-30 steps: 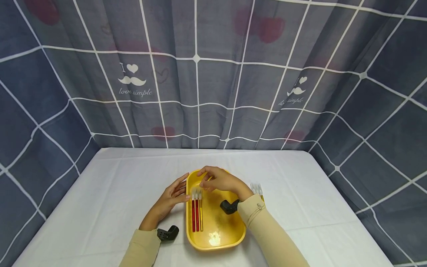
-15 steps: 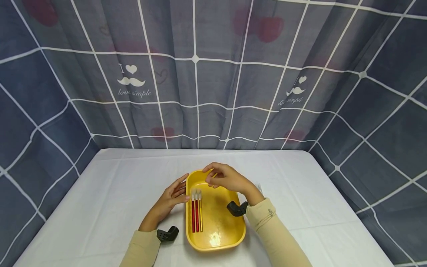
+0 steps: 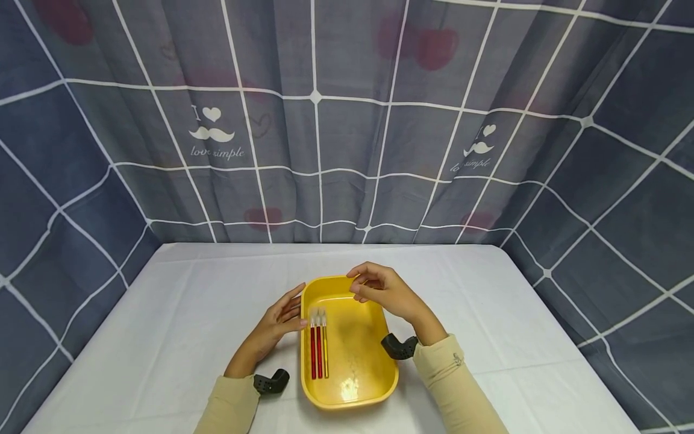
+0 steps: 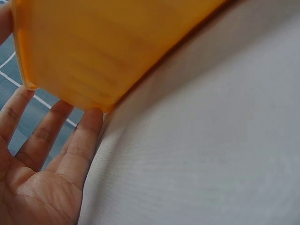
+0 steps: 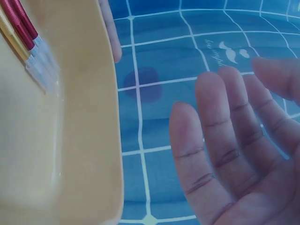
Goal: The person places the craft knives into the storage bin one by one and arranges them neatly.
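A yellow tray (image 3: pixel 358 361) stands on the white-covered table. Along its left side lie three paintbrushes with pale tips: two red-handled brushes (image 3: pixel 316 352) and one gold-handled brush (image 3: pixel 326 355), side by side with tips pointing away. My left hand (image 3: pixel 273 325) touches the tray's left wall. Its fairly straight fingers (image 4: pixel 86 140) rest against the outside, and the thumb lies at the rim. Above the tray's far right corner hovers my right hand (image 3: pixel 387 291), fingers loosely bent, with nothing held. In the right wrist view its fingers (image 5: pixel 213 122) are apart from the tray.
White cloth (image 3: pixel 206 313) covers the table around the tray. A grey-blue checked curtain (image 3: pixel 347 138) closes off the back and both sides. Each wrist wears a black camera mount, the left mount (image 3: pixel 272 381) and the right mount (image 3: pixel 399 347).
My right hand has moved right, from above the brush tips to the tray's far right corner. Its arm now hides silver-tipped items seen earlier right of the tray. The left hand has stayed put.
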Available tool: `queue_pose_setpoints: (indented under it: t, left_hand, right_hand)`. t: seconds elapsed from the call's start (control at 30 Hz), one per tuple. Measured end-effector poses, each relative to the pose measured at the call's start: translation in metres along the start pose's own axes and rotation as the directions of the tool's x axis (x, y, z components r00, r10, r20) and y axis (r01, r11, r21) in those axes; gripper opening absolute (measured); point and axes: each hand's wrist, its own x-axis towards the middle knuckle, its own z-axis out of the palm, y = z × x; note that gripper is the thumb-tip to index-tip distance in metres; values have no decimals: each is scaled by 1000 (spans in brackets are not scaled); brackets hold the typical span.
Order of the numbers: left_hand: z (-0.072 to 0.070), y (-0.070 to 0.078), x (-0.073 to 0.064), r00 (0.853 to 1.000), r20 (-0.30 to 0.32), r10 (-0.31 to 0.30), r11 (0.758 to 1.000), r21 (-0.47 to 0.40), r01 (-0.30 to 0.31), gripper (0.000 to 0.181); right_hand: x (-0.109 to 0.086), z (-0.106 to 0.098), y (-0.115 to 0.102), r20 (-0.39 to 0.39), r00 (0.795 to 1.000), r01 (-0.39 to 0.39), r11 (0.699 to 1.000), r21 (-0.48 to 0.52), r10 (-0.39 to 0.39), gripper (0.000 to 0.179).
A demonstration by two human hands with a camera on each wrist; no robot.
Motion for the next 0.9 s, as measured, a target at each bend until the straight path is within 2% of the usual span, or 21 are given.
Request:
queue_pose_setpoints:
  t: [0.53,0.9]
  left_hand:
    - [-1,-3,0,999,20,29,999,-22,-29,88]
    - [1,1,-2,1000,8,9,1000,-4,-9,89]
  right_hand:
    - [-28,-20,0,-107,994,45,998,54,-39,28]
    - [-43,-34,14,-176,984,32,999,21,-28,27]
